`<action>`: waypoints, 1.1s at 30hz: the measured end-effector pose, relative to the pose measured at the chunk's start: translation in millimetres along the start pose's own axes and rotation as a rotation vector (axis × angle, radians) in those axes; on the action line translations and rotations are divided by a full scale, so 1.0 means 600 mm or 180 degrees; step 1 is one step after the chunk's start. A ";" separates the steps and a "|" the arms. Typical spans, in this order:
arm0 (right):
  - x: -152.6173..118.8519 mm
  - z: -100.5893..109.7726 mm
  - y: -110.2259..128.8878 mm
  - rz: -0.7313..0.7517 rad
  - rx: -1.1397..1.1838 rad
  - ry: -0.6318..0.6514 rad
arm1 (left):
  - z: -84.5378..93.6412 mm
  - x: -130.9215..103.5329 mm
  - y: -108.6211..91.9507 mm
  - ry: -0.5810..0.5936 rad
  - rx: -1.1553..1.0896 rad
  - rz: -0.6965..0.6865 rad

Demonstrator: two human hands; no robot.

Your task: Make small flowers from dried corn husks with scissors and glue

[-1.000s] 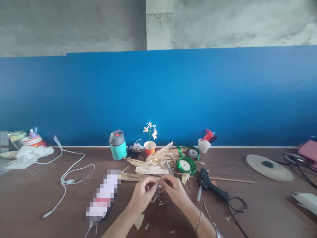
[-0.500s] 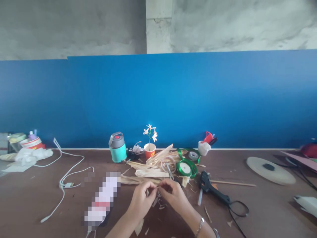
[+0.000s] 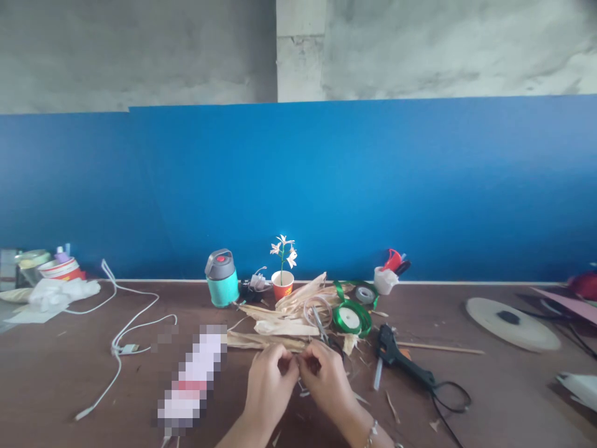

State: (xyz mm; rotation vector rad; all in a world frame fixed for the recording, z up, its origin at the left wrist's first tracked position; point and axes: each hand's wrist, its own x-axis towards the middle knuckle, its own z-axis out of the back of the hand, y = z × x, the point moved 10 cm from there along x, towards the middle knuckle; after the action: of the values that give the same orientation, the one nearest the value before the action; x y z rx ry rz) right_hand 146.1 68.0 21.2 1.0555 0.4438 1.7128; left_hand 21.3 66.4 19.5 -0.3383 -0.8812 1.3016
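My left hand (image 3: 272,382) and my right hand (image 3: 326,379) meet fingertip to fingertip above the brown table, both pinched. Whatever lies between the fingertips is too small to make out. Just beyond them are dry pale husks (image 3: 284,326), with scissors (image 3: 319,322) lying at their right side. Small pale scraps (image 3: 304,392) are scattered under and around my hands. Right of my right hand lies a black glue gun (image 3: 405,361) with a clear stick in it.
Behind the husks stand a teal flask (image 3: 222,290), a red cup (image 3: 282,290) with white flowers, green ribbon rolls (image 3: 349,318) and a white cup (image 3: 385,281). A blurred-out device (image 3: 193,379) and white cables (image 3: 128,349) lie left; a round lid (image 3: 513,325) lies right.
Both wrists have turned and drawn closer together, with the fingers curled in more. The fingertips remain together, slightly lower in view. The things on the table keep their places.
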 end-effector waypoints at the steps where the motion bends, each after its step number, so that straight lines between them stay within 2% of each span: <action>1: 0.000 0.000 0.000 0.0001 -0.0024 -0.0011 | 0.002 0.000 -0.002 -0.0039 0.0085 -0.0034; 8: -0.004 0.002 -0.004 0.0029 -0.0236 -0.0231 | 0.016 -0.003 -0.022 -0.0364 0.0572 -0.0450; 13: 0.002 0.026 -0.014 -0.0018 -0.0239 -0.0523 | 0.029 0.004 -0.014 -0.0421 0.0489 -0.0413; 19: 0.009 0.015 -0.001 0.0147 0.0088 -0.0104 | 0.014 0.009 -0.022 -0.0099 -0.0025 -0.0513; 25: 0.006 0.001 0.001 0.0189 0.0019 0.0082 | 0.008 0.005 -0.030 -0.0137 0.0083 -0.0720; 29: 0.004 -0.002 -0.003 0.0167 -0.0155 0.0070 | 0.007 0.001 -0.037 -0.0196 0.0230 -0.0869; 33: 0.001 0.003 -0.010 -0.0031 -0.0317 -0.0113 | 0.009 -0.004 -0.045 -0.0320 0.0406 -0.0973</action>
State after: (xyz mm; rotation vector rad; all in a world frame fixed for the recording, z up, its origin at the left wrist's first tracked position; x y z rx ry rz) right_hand 150.7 70.4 18.0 1.0087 0.3370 1.6875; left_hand 35.7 55.5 40.2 -0.0349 -0.8910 1.0907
